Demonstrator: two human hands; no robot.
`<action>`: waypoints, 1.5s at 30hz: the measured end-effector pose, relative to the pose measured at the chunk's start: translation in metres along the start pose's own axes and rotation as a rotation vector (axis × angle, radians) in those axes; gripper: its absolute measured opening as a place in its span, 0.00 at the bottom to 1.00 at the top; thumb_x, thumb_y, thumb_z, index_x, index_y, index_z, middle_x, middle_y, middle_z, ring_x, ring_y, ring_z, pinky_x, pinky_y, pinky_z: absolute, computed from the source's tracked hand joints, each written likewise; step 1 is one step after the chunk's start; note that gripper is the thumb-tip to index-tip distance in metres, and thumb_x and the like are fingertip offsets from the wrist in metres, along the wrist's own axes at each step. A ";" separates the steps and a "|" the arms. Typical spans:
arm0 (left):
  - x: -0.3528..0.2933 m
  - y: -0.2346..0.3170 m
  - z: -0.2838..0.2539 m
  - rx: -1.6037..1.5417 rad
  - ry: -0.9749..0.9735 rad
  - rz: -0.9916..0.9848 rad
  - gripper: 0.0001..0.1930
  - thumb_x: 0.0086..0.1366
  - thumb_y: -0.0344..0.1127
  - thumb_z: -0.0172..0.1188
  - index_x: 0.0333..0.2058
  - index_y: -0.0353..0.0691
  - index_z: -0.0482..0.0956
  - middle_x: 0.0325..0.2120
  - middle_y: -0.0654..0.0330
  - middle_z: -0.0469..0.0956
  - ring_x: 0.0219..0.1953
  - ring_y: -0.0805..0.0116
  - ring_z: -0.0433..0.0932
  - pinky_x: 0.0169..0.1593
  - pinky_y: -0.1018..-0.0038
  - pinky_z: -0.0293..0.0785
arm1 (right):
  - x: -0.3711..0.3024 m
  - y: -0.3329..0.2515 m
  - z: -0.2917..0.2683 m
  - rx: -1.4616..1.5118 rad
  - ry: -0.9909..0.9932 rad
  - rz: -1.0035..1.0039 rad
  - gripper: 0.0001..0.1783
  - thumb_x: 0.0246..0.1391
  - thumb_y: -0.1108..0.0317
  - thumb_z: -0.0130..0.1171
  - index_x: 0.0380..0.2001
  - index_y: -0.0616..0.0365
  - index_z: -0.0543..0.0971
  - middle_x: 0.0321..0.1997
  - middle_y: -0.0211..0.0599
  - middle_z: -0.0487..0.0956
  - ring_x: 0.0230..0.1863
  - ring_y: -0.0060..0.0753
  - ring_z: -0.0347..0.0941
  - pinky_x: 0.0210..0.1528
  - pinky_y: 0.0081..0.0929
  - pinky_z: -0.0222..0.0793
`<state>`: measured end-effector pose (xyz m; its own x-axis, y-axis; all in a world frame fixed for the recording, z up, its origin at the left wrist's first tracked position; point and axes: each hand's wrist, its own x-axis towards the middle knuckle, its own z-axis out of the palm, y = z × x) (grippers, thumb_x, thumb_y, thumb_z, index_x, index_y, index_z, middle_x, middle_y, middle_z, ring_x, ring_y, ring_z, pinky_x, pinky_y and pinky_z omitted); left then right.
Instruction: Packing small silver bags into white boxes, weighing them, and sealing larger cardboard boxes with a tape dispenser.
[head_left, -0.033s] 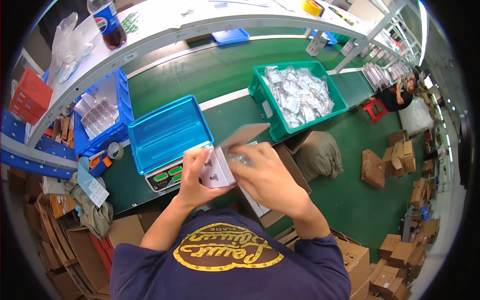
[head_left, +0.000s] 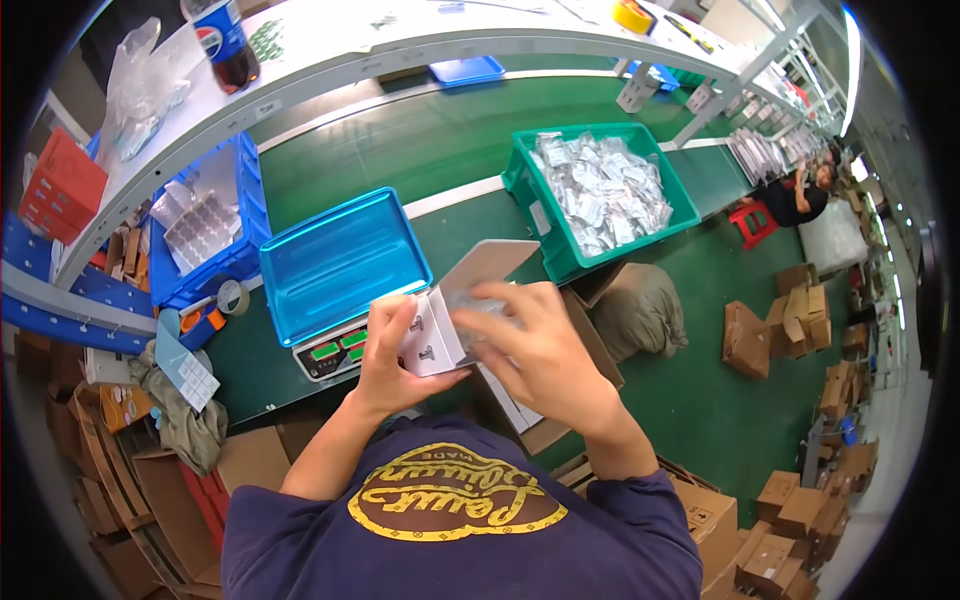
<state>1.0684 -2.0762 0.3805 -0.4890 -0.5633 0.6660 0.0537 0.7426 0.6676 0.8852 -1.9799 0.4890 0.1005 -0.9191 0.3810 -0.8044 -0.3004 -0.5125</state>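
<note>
My left hand is closed round a small white box with dark pictures on its side. The box is tilted, and its lid flap stands up at the far right. At the opening sits a clear plastic bag, partly hidden, its contents too unclear to name. The fingers of my right hand are at the bag and the opening, smeared by motion, so their grip on the bag is unclear. Behind my left hand, a blue tray rests on a digital scale with green lit displays.
A green bin full of clear packets stands at the bench's right. To the left are a blue crate and a tape roll. An open carton is below my right hand. A person sits far right.
My right fingers have lifted a little and spread over the box opening. The lid flap stands more upright and shows more of its face. My left hand keeps its hold on the box.
</note>
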 end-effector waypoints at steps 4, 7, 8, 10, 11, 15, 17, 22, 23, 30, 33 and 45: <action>-0.020 -0.013 -0.024 -0.111 -0.002 -0.102 0.50 0.48 0.42 0.77 0.67 0.50 0.57 0.50 0.51 0.65 0.49 0.56 0.68 0.51 0.62 0.69 | 0.005 0.010 0.029 0.267 0.181 0.000 0.44 0.41 0.61 0.77 0.60 0.58 0.67 0.64 0.50 0.64 0.62 0.46 0.63 0.61 0.41 0.63; -0.032 -0.006 -0.037 -0.296 -0.058 -0.381 0.37 0.54 0.40 0.70 0.61 0.46 0.63 0.47 0.53 0.64 0.48 0.62 0.67 0.51 0.67 0.68 | -0.007 0.013 0.082 0.711 0.063 0.217 0.50 0.45 0.45 0.73 0.64 0.61 0.64 0.70 0.52 0.54 0.64 0.48 0.61 0.64 0.44 0.60; -0.036 -0.007 -0.040 -0.405 -0.093 -0.542 0.33 0.55 0.38 0.68 0.58 0.45 0.65 0.46 0.54 0.63 0.48 0.63 0.68 0.51 0.69 0.68 | -0.007 0.018 0.091 0.659 -0.020 0.213 0.47 0.48 0.42 0.68 0.64 0.60 0.65 0.71 0.52 0.52 0.63 0.48 0.62 0.64 0.45 0.61; -0.054 -0.013 -0.044 -0.562 -0.107 -0.778 0.24 0.58 0.34 0.64 0.51 0.43 0.65 0.46 0.57 0.65 0.50 0.67 0.68 0.53 0.70 0.68 | -0.009 0.019 0.109 0.653 -0.113 0.265 0.38 0.56 0.39 0.58 0.61 0.56 0.72 0.72 0.52 0.50 0.61 0.47 0.64 0.64 0.45 0.61; -0.061 -0.019 -0.042 -0.666 -0.090 -0.872 0.23 0.58 0.34 0.63 0.51 0.43 0.65 0.46 0.58 0.67 0.50 0.67 0.69 0.53 0.70 0.69 | -0.014 0.032 0.124 0.647 -0.117 0.235 0.34 0.58 0.44 0.59 0.59 0.54 0.73 0.72 0.52 0.50 0.62 0.48 0.63 0.64 0.45 0.61; -0.039 -0.029 -0.044 -0.717 -0.191 -0.881 0.21 0.60 0.31 0.63 0.50 0.41 0.65 0.46 0.57 0.70 0.49 0.69 0.72 0.52 0.71 0.71 | -0.008 0.045 0.153 0.806 0.119 0.271 0.16 0.59 0.67 0.60 0.50 0.55 0.77 0.72 0.49 0.51 0.66 0.47 0.62 0.66 0.44 0.60; -0.027 -0.035 -0.046 -0.714 -0.247 -0.862 0.21 0.59 0.33 0.65 0.48 0.40 0.66 0.44 0.57 0.72 0.47 0.69 0.73 0.51 0.71 0.71 | 0.000 0.031 0.148 1.241 0.273 0.462 0.26 0.55 0.70 0.64 0.56 0.54 0.70 0.67 0.44 0.56 0.65 0.41 0.61 0.66 0.41 0.59; -0.009 -0.037 -0.033 -0.772 -0.481 -0.807 0.25 0.56 0.36 0.70 0.49 0.37 0.68 0.43 0.58 0.74 0.48 0.69 0.74 0.52 0.70 0.70 | 0.002 0.027 0.121 0.957 0.286 0.497 0.20 0.56 0.61 0.65 0.50 0.53 0.74 0.44 0.35 0.67 0.46 0.30 0.69 0.54 0.29 0.65; -0.001 -0.032 -0.028 -0.814 -0.475 -0.816 0.26 0.55 0.36 0.70 0.50 0.37 0.68 0.44 0.58 0.74 0.49 0.68 0.73 0.52 0.69 0.70 | -0.001 0.028 0.117 0.959 0.298 0.508 0.20 0.56 0.61 0.65 0.50 0.53 0.74 0.44 0.35 0.67 0.46 0.30 0.69 0.54 0.29 0.65; -0.009 -0.051 -0.005 -0.827 -0.543 -0.557 0.36 0.56 0.31 0.68 0.62 0.37 0.61 0.65 0.54 0.49 0.67 0.61 0.58 0.66 0.63 0.60 | -0.018 0.029 0.082 0.542 0.068 0.404 0.17 0.60 0.56 0.60 0.49 0.52 0.79 0.41 0.34 0.70 0.51 0.30 0.66 0.56 0.30 0.62; -0.011 -0.047 -0.007 -0.954 -0.537 -0.629 0.34 0.57 0.29 0.67 0.61 0.37 0.62 0.65 0.54 0.49 0.67 0.60 0.57 0.65 0.63 0.63 | -0.014 0.027 0.082 0.811 0.083 0.434 0.17 0.64 0.60 0.55 0.49 0.58 0.79 0.55 0.42 0.72 0.57 0.35 0.69 0.59 0.31 0.64; -0.038 -0.055 -0.029 -1.007 -0.258 -0.742 0.41 0.59 0.27 0.67 0.66 0.50 0.52 0.63 0.50 0.54 0.64 0.54 0.63 0.61 0.59 0.69 | -0.010 0.035 0.114 0.725 -0.081 0.377 0.24 0.68 0.55 0.47 0.56 0.62 0.75 0.63 0.49 0.72 0.65 0.43 0.65 0.66 0.39 0.58</action>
<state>1.1091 -2.1056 0.3280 -0.8327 -0.5534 0.0187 0.2745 -0.3833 0.8819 0.9223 -2.0102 0.3795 -0.0366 -0.9985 0.0407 -0.2172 -0.0318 -0.9756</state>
